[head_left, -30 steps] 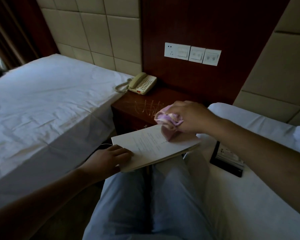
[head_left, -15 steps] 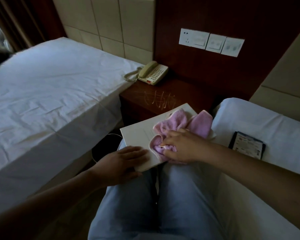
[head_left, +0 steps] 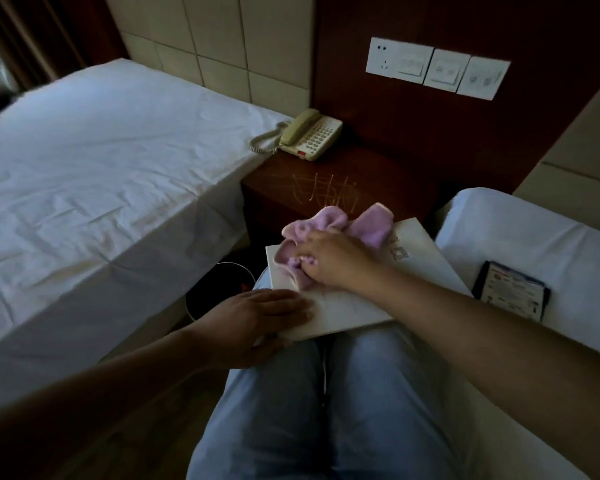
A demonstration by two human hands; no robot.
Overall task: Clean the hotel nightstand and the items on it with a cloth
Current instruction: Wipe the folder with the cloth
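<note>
A white booklet lies across my knees. My right hand presses a bunched pink cloth onto its far left part. My left hand lies flat on the booklet's near left corner and grips its edge. Beyond the booklet stands the dark wooden nightstand with pale scratch marks on its top. A cream telephone sits at its back left corner.
A bed with a white sheet fills the left. I sit on a second white bed at the right, where a dark-framed card lies. A dark bin stands on the floor between the beds. Wall switches sit above the nightstand.
My right hand came down from above the booklet and pressed the cloth onto it, then slid the cloth toward the far left. My left hand stayed on the booklet's corner.
</note>
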